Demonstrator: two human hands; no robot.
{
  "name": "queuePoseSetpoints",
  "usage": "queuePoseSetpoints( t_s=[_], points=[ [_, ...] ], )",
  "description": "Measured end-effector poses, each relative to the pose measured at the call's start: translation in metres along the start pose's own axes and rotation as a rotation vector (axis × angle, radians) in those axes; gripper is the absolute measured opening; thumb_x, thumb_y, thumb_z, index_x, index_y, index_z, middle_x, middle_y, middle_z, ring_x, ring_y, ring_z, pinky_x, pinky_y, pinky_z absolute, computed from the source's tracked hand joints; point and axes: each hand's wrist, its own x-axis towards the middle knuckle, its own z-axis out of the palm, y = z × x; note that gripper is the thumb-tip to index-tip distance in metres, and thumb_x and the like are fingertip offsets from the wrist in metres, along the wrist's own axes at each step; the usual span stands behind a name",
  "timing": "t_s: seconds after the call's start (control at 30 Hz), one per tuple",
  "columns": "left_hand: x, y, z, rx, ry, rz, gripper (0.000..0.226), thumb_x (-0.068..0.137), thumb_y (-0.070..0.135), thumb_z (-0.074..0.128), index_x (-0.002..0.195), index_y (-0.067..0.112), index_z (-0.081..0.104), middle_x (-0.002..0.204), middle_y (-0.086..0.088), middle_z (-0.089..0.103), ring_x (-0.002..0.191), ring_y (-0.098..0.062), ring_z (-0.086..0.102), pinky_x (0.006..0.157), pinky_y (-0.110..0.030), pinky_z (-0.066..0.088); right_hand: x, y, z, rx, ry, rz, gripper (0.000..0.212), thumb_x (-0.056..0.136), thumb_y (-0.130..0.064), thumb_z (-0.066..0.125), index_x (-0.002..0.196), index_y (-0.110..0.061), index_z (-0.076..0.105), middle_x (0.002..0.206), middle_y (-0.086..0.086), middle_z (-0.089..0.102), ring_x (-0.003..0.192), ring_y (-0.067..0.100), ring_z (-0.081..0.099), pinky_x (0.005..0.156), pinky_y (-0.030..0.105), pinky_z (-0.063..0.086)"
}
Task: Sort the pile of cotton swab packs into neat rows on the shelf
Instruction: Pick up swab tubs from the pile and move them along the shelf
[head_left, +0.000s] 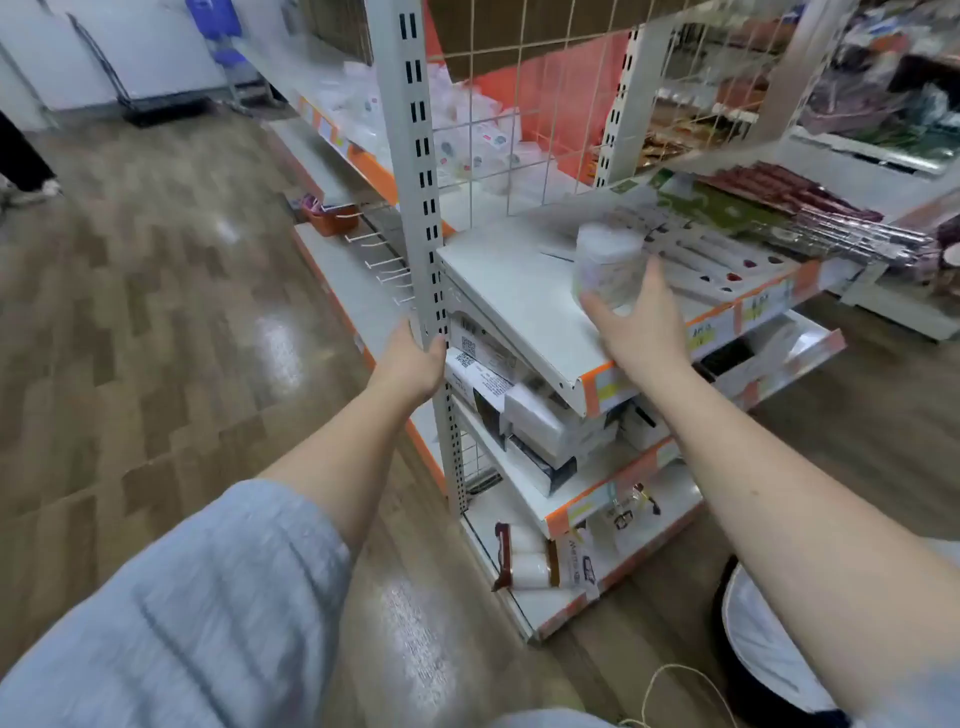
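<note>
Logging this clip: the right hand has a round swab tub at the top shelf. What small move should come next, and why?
Probably set the tub down upright on the bare white shelf and let go. The right hand grips it at the shelf's front part, beside the flat packs, while the left hand holds the upright post.

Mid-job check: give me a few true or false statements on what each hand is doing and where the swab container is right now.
1. The right hand grips a round clear plastic cotton swab container. True.
2. The container is over the floor. False: it is at the white metal shelf, upright.
3. The left hand carries a second pack. False: it grips the white slotted shelf upright.
4. Boxes lie on the shelf below. True.
5. The white shelf's left part is piled with packs. False: it is bare.
</note>
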Motion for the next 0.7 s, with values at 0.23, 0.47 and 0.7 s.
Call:
queuePoseSetpoints(
  t_s=[0.23, 0.47, 0.7],
  points=[
    [0.006, 0.013, 0.022, -0.042, 0.044, -0.13, 0.067, 0.099, 0.042, 0.034, 0.151, 0.01, 0.006, 0.158, -0.007, 0.014, 0.141, -0.027, 0.024, 0.109, -0.033, 0.026, 0.036, 0.002, -0.006, 0.197, -0.081, -0.049, 0.084, 0.079, -0.036, 0.073, 0.143, -0.007, 0.026, 0.144, 0.007, 0.04, 0.131, 0.021, 0.039, 0.092, 0.018, 0.03],
    [-0.009, 0.019, 0.032, -0.213, 0.177, -0.216, 0.065, 0.099, 0.039, 0.037, 0.15, 0.012, 0.006, 0.156, -0.004, 0.021, 0.14, -0.025, 0.028, 0.106, -0.029, 0.027, 0.041, -0.002, 0.007, 0.245, 0.021, -0.039, 0.064, 0.078, -0.026, 0.072, 0.129, -0.005, 0.04, 0.123, 0.008, 0.055, 0.108, 0.022, 0.054, 0.077, 0.022, 0.036],
    [-0.022, -0.018, 0.0, -0.218, 0.314, -0.318, 0.069, 0.098, 0.042, 0.037, 0.151, 0.012, 0.003, 0.157, -0.007, 0.015, 0.143, -0.025, 0.021, 0.111, -0.03, 0.021, 0.022, -0.041, 0.032, 0.406, -0.065, -0.176, 0.051, 0.073, -0.024, 0.076, 0.113, -0.011, 0.049, 0.104, -0.001, 0.054, 0.094, 0.015, 0.053, 0.071, 0.016, 0.036]
  ],
)
